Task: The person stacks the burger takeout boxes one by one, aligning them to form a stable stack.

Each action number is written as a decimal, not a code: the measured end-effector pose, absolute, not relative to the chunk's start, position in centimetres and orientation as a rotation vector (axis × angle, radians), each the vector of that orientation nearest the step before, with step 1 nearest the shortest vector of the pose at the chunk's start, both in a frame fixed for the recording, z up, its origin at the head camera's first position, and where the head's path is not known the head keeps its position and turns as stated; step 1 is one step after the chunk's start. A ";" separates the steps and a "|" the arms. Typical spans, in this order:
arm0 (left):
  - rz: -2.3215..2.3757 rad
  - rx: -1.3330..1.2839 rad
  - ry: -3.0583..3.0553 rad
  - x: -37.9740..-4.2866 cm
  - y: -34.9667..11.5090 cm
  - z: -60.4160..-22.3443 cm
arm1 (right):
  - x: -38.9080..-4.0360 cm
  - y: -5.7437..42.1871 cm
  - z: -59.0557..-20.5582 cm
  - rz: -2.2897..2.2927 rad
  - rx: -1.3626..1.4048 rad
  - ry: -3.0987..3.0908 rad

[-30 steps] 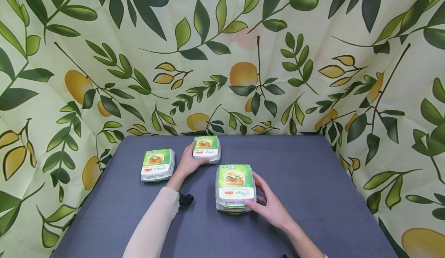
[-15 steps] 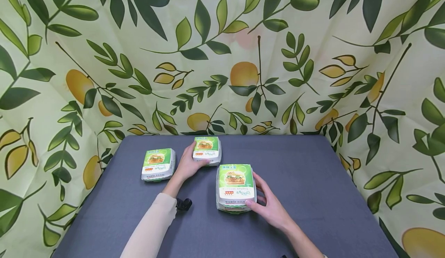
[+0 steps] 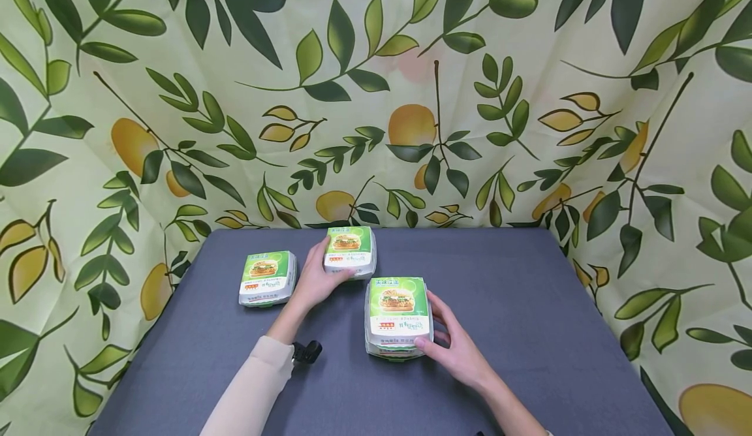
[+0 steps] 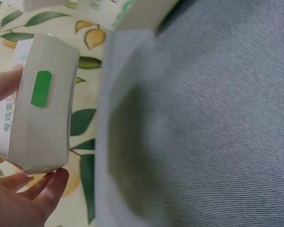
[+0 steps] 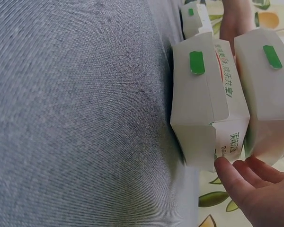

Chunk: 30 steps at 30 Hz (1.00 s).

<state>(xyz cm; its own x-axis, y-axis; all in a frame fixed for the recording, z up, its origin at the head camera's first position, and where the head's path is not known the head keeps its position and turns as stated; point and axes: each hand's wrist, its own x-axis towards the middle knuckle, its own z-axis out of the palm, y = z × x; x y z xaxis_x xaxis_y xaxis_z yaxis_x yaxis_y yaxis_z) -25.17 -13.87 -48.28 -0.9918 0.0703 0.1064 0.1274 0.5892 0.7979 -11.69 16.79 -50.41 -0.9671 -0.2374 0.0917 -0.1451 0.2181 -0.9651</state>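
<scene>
In the head view, my left hand (image 3: 317, 282) grips a green-and-white burger box (image 3: 350, 251) by its left and near sides at the back of the table. The left wrist view shows this box (image 4: 47, 104) held clear of the cloth, its green tab facing the camera. My right hand (image 3: 458, 348) holds the right side of a stack of two burger boxes, thumb at the near corner. The upper box (image 5: 267, 90) sits on the lower box (image 5: 199, 90), whose fingertips-side end is toward my hand. A further burger box (image 3: 267, 279) rests alone at the left.
A dark grey-blue cloth covers the table (image 3: 499, 305). A leaf-and-fruit patterned curtain (image 3: 364, 129) hangs behind and at both sides. A small black device (image 3: 308, 352) is worn on my left wrist.
The left hand's burger box has risen a little and looks slightly larger, while my left forearm has shifted left. The right hand and the stack stay in place.
</scene>
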 end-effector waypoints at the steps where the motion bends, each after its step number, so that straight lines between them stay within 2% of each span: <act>1: -1.387 -0.175 -2.732 -25.1 -13.9 -48.1 | -11.7 16.8 -50.4 -1.882 -0.378 2.392; 30: -1.567 -0.273 -2.580 -20.8 -12.6 -41.5 | -11.6 17.0 -50.5 -1.894 -0.444 2.411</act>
<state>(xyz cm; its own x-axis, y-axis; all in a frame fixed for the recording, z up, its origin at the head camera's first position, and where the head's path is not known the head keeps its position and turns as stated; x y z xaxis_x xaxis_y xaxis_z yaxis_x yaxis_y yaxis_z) -20.78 -12.62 -41.54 -0.9776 0.0956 0.1874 0.2104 0.4508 0.8675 -11.64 17.03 -50.49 -0.9580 -0.2493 0.1414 -0.1964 0.2117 -0.9574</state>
